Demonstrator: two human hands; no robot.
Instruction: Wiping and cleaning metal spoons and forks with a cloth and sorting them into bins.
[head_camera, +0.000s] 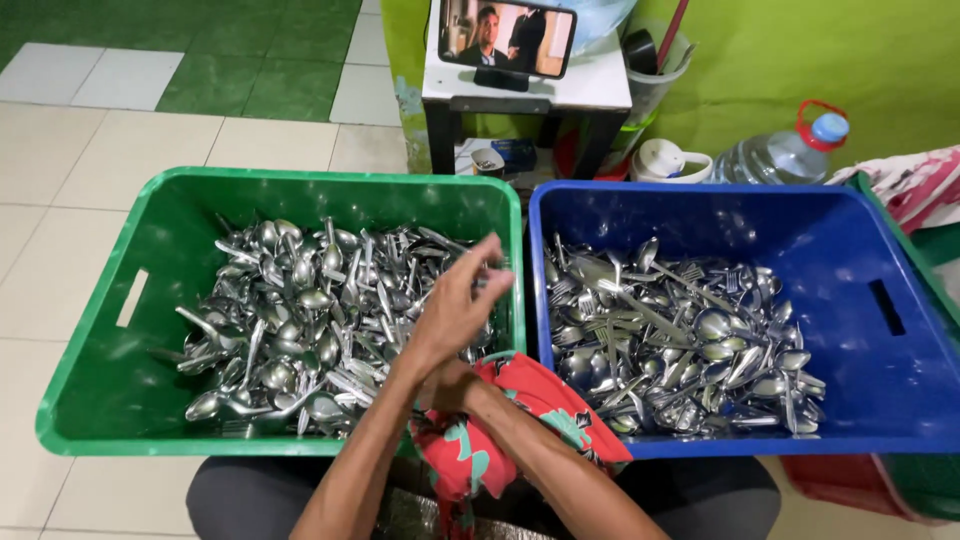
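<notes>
A large green plastic crate (90, 330) is set on the pale tiled floor (60, 190), and a large blue plastic crate (890, 390) is placed just beside it, their walls touching or nearly so. A heap of shiny steel spoons and forks (290, 320) is held in the green crate, and a second heap of mixed steel cutlery (680, 345) is held in the blue crate.

The left hand (455, 310) is raised over the right part of the green crate, near the wall shared with the blue one. Its fingers (488, 262) are bent and drawn together at the tips, and something thin and metallic appears to be pinched there, though motion blur prevents it from being told for certain. The right hand (450, 385) is crossed beneath the left wrist and is buried in a red patterned cloth (520, 410), which is bunched over the near edges of the two crates; the cloth appears to be gripped, but the fingers are hidden, so the hold cannot be told.

Beyond the crates, a small white-topped stool with dark legs (590, 90) is seen against a green wall (800, 50), and a phone with a lit screen (508, 38) is propped on it. A clear plastic water bottle with a red handle (785, 155) is laid to the right of the stool.
</notes>
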